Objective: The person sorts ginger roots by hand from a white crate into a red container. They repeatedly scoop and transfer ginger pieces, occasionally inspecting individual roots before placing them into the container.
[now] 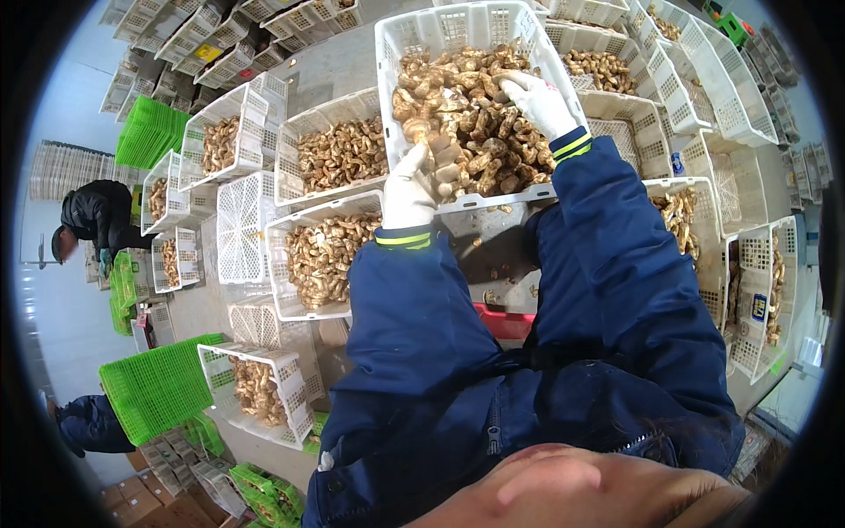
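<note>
A white perforated plastic crate stands before me, filled with brown mushrooms with thick stems. At its near left corner, my left hand in a white glove holds several mushrooms, one with its cap turned outward at the fingertips; their lower parts are partly hidden by the hand. My right hand, also in a white glove, reaches over the crate's right side. Its fingertips rest on a mushroom in the pile; whether they grip it is unclear.
Crates of mushrooms stand at left and right. Green baskets are stacked at far left. A person in dark clothes bends over there, and another person's dark blue clothing shows below. A red object lies between my legs.
</note>
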A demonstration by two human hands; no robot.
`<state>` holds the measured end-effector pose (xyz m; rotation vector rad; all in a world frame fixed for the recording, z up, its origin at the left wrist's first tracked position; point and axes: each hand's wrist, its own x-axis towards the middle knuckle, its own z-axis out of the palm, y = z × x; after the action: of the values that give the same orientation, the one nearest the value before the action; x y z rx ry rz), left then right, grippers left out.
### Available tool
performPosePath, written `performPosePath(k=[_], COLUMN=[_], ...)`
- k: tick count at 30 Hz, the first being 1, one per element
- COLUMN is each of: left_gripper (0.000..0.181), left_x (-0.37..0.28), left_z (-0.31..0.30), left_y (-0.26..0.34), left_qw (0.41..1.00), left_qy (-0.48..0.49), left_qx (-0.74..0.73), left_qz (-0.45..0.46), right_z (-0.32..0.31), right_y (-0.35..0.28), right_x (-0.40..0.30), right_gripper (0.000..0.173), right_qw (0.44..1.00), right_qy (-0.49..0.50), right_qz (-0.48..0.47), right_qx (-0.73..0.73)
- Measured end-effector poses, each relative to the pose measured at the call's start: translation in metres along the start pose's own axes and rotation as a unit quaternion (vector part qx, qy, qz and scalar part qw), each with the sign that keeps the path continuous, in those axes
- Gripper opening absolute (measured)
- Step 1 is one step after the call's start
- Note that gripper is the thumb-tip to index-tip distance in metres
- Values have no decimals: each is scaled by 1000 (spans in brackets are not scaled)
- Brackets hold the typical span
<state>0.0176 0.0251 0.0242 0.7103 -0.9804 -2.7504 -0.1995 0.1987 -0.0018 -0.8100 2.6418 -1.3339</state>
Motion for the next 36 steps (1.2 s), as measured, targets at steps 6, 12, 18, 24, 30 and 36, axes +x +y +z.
performPosePath(k=[6,12,18,24,30,36], left_gripper=[45,39,46,49,47,37], left_x=[5,5,0,-2,-2,-1], left_z=[0,-4,1,-1,-4,5], left_y=[-8,-7,2,8,8,-4], left_qw=[990,991,989,982,991,970], left_qy=[-127,-111,-146,-183,-137,-8], left_qx=[-26,35,8,-44,0,214], left_qz=[50,70,31,29,0,115], right_z=[0,16,58,82,44,11], right_y=[3,-7,-5,-2,-23,-38], right_x=[-1,21,79,75,44,-5], right_gripper=[39,34,38,23,49,39], right_qw=[999,995,934,914,992,857], right_qy=[-24,14,-93,-34,-54,-175], right_qz=[9,-70,-135,-167,-36,75], right_qx=[36,-71,-318,-367,107,478])
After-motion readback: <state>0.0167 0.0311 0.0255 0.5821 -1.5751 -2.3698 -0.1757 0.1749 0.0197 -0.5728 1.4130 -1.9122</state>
